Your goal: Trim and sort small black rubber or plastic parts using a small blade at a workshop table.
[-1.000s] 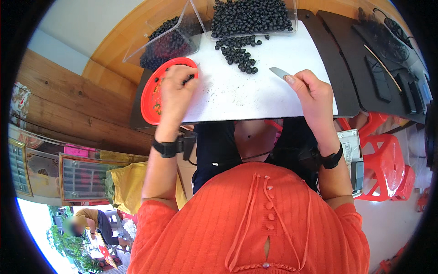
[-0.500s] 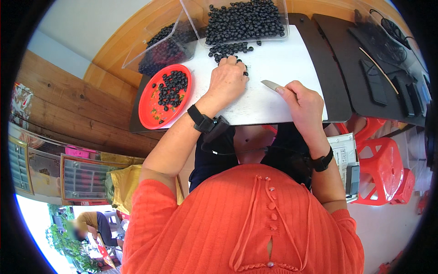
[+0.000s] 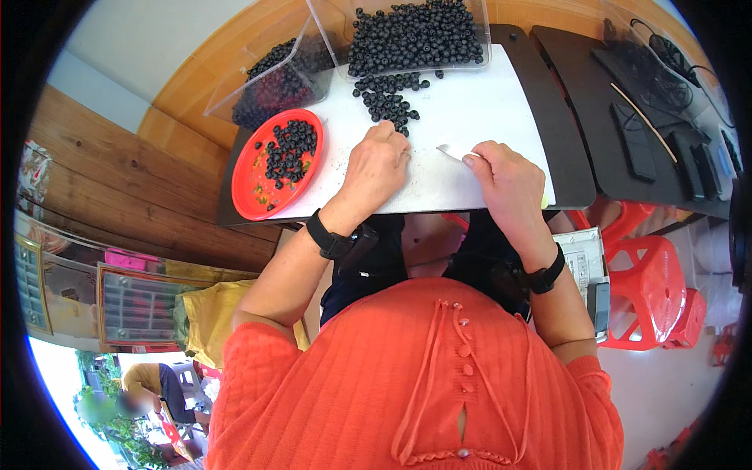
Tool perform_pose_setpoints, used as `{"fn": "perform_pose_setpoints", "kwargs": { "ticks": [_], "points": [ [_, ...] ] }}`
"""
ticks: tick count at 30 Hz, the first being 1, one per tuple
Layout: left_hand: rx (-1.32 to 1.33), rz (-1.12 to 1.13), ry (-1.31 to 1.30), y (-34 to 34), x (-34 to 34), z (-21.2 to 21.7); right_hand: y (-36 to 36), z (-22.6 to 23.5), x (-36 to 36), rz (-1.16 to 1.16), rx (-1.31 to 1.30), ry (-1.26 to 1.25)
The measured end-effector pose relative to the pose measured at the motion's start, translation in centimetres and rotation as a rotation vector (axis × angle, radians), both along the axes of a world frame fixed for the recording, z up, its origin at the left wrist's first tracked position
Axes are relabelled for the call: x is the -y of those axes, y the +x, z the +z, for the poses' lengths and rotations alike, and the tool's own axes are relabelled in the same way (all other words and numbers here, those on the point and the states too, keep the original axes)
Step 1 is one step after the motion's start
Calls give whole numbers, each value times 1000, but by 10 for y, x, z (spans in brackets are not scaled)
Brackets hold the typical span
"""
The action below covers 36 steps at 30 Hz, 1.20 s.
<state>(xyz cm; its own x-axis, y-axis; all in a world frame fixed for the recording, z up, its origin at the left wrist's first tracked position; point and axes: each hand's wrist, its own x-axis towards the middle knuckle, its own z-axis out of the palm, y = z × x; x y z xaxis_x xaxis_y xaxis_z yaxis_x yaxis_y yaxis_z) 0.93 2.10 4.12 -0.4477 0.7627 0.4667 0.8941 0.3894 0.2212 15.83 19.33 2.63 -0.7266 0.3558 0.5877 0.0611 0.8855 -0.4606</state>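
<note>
My right hand [image 3: 505, 176] grips a small knife [image 3: 446, 150], its short silver blade pointing left over the white sheet [image 3: 501, 94]. A bit of yellow-green shows below that hand. My left hand [image 3: 377, 166] is closed, back upward, just on the near side of a loose pile of small black round beads [image 3: 388, 104]. Its fingertips are hidden, so what they hold cannot be made out. To the left, a red oval plate [image 3: 247, 184] carries more black beads and has a coloured pattern on its bottom.
Beyond the pile, a clear plastic box [image 3: 489, 55] is full of beads; another clear box [image 3: 223, 102] with beads stands left of it. A dark table [image 3: 568, 157] with a black phone-like slab [image 3: 633, 141] and a thin stick [image 3: 644, 121] extends right. Red stools [image 3: 646, 282] stand below.
My left hand has drawn back toward me from the bead pile, uncovering more of it. The knife has turned a little in my right hand, and its blade shows narrower.
</note>
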Motion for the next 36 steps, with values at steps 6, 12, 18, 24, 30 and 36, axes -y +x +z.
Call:
{"fn": "perform_pose_setpoints", "kwargs": {
  "ticks": [6, 12, 18, 24, 30, 36],
  "points": [
    [89, 152, 149, -9, 7, -9, 2, 13, 8, -40, 145, 399],
    [205, 158, 202, -13, 17, -14, 27, 18, 14, 122, 210, 558],
    [137, 169, 195, -12, 18, -15, 37, 36, 9, 112, 183, 528],
    [90, 264, 63, -12, 15, -11, 19, 45, 22, 120, 29, 125],
    [77, 200, 173, -17, 19, -12, 0, 34, 26, 94, 17, -50],
    [-3, 154, 83, -24, 15, -13, -20, 24, 26, 81, 58, -51]
  ]
}}
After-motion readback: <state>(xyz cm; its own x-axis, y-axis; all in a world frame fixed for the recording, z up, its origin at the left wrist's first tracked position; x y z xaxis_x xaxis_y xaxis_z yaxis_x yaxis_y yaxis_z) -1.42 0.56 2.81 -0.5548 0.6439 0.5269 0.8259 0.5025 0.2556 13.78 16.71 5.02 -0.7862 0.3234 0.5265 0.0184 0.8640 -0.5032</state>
